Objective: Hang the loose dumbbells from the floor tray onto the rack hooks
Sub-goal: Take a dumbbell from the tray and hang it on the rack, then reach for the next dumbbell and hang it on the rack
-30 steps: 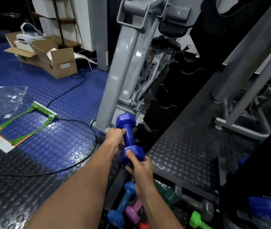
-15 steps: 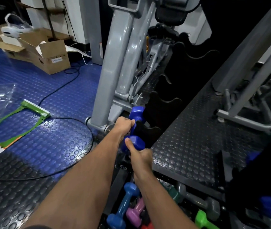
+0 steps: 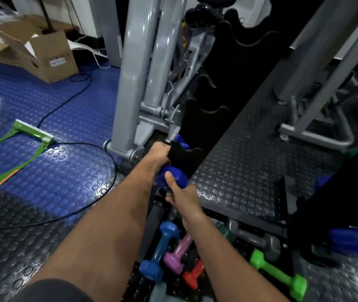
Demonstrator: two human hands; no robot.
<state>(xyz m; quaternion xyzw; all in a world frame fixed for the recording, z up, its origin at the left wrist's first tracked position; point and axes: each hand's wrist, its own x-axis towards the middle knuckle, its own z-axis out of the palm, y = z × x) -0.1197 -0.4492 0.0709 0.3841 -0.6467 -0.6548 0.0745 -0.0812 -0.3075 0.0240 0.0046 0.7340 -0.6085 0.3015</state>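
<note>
Dumbbell, both hands clamped on it, at hook: needed its handle seated level before release.

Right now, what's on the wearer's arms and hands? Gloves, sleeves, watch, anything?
Nothing on either hand: left hand and right hand are bare, no gloves or rings visible. Both forearms are bare too, with no watch, band or strap at the wrists. The only clothing in view is a dark sleeve edge on the left arm at the bottom of the frame.

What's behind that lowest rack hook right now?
The dark blue dumbbell: its far head shows above the hook, its near head below. The handle and left hand's fingers are covered.
</note>
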